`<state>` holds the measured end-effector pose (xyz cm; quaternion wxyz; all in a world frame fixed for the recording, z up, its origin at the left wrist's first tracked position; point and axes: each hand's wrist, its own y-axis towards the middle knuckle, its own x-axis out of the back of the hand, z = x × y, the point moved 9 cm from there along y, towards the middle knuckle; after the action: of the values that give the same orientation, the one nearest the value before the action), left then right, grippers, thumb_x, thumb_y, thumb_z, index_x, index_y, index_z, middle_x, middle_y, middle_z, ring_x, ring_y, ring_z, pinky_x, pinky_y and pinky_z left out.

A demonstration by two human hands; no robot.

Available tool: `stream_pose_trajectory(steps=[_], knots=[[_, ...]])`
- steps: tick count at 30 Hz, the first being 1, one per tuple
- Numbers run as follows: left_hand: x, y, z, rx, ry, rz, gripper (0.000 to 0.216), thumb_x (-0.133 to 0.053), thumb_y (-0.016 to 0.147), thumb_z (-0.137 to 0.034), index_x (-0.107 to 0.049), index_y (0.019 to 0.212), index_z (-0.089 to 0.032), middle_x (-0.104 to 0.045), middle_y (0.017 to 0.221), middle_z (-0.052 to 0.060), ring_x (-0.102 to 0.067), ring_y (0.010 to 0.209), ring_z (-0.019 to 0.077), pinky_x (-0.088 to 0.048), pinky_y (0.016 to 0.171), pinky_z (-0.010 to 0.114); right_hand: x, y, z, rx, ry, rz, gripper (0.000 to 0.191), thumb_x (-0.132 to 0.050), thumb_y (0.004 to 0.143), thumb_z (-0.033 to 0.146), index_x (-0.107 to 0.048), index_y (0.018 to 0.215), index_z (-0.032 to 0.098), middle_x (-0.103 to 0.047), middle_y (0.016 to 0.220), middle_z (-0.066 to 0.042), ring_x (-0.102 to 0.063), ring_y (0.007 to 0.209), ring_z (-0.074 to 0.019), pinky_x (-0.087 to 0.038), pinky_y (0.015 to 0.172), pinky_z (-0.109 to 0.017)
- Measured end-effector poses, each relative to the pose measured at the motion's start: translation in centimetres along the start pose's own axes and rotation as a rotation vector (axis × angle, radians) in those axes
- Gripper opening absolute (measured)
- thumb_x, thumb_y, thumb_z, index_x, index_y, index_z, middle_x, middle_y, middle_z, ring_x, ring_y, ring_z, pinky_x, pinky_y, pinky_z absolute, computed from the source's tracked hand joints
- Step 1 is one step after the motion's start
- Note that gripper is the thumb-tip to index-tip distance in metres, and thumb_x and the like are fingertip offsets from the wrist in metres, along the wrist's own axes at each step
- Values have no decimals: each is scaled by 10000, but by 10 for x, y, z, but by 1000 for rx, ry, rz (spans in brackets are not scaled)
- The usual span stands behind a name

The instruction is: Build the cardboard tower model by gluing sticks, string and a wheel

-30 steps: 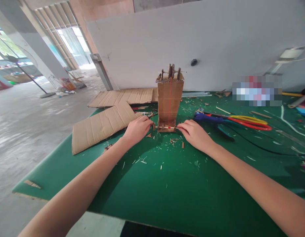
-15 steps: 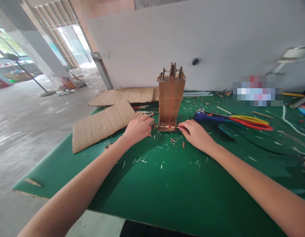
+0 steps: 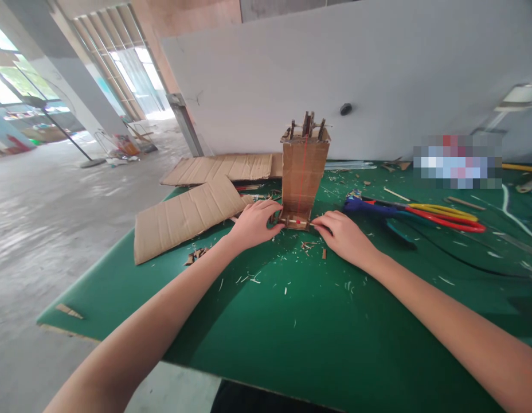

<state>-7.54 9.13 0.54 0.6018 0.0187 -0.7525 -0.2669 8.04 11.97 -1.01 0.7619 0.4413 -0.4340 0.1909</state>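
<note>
A small cardboard tower (image 3: 303, 172) stands upright on the green mat (image 3: 292, 321), with a red string running down its front and small wheels on an axle at its top. A thin wooden stick (image 3: 297, 221) crosses its base. My left hand (image 3: 254, 223) pinches the stick's left end, fingers closed against the tower's foot. My right hand (image 3: 344, 235) pinches the stick's right end, fingers curled.
Flat cardboard sheets (image 3: 189, 215) lie left of the tower and behind it. Scissors with red and yellow handles (image 3: 438, 216) and a blue tool (image 3: 369, 206) lie to the right. Wood shavings litter the mat. A grey board stands behind the table.
My left hand has moved in to the tower's base and closed on the stick's left end. The right hand stays at the right end. The view shifted slightly.
</note>
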Motion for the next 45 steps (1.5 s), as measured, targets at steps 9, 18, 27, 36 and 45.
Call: stream_pose_trajectory(steps=[9, 18, 27, 36, 45], knots=[[2, 1, 0, -24, -23, -35, 347, -589, 787, -285, -604, 1121, -193, -643, 1174, 43, -544, 1128, 217, -419, 990, 403, -1, 3, 3, 25, -27, 3, 250, -448, 917, 214, -691, 928, 156, -662, 825, -80, -547, 787, -214, -452, 753, -373], [1, 1, 2, -45, -53, -17, 380, -586, 766, -283, -598, 1136, -196, -633, 1191, 41, -518, 1149, 225, -417, 997, 411, -3, 3, 3, 7, -32, -2, 270, -430, 922, 219, -693, 938, 158, -664, 820, -83, -549, 777, -216, -453, 747, -377], [13, -7, 17, 27, -7, 2, 606, -500, 720, -116, -447, 1321, -166, -542, 1282, 107, -489, 1183, 236, -411, 1009, 410, -3, 1, 1, -1, -18, -4, 289, -419, 927, 236, -701, 934, 177, -671, 841, -89, -573, 806, -226, -460, 755, -392], [-3, -4, 26, -18, 99, 80, 277, -431, 850, -126, -641, 1022, -181, -670, 1008, 56, -574, 968, 206, -470, 873, 373, -4, 1, 0, -5, -23, 3, 247, -450, 922, 224, -690, 936, 169, -664, 830, -73, -559, 788, -209, -452, 760, -368], [0, -3, 20, -31, 106, 29, 283, -398, 888, -134, -639, 1031, -169, -644, 992, 73, -548, 947, 208, -463, 865, 378, -3, 2, 1, 16, -29, -6, 269, -435, 925, 239, -699, 921, 190, -658, 814, -76, -552, 775, -212, -446, 744, -373]])
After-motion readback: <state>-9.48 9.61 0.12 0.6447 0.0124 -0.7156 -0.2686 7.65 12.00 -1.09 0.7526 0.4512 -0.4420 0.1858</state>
